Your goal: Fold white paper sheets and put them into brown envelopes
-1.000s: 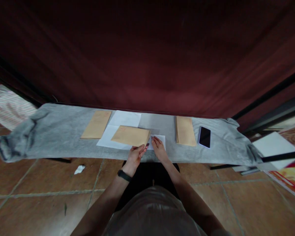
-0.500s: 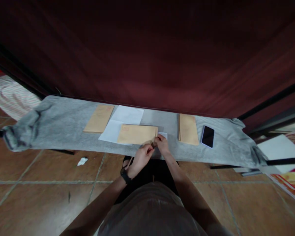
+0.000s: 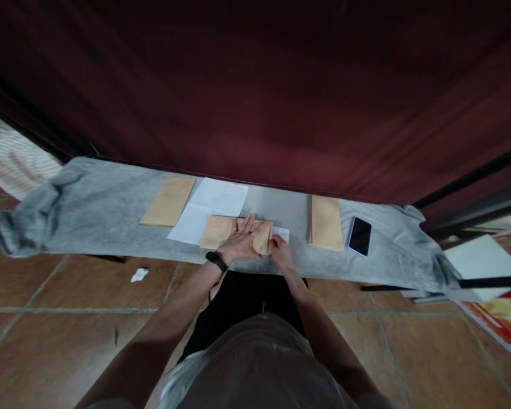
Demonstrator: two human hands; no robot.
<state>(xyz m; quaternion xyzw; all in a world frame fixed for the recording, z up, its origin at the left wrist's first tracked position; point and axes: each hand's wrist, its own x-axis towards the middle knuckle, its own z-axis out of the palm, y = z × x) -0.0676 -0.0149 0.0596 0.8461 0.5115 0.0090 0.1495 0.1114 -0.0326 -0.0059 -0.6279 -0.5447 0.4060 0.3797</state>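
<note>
A brown paper envelope (image 3: 215, 232) with a small red print at its left end lies lengthwise before me. Across its middle and right part my left hand (image 3: 241, 243) rests flat, fingers spread, with a dark band on the wrist. My right hand (image 3: 281, 251) is closed at the envelope's right end, fingers curled on its edge; the fingertips are partly hidden. Partly under the envelope is a creased white sheet of paper (image 3: 219, 196), and a bit of white paper (image 3: 283, 233) shows beyond its right end.
Another brown envelope (image 3: 168, 201) lies to the left on the grey cloth (image 3: 106, 204). On the right are a small stack of brown envelopes (image 3: 326, 224) and a phone (image 3: 360, 236). A dark red curtain (image 3: 255, 113) hangs behind. Crumpled white paper (image 3: 139, 275) lies on the floor.
My left hand has gone from pinching at the envelope's lower right corner to lying spread on top of it. The right hand stays at the right end.
</note>
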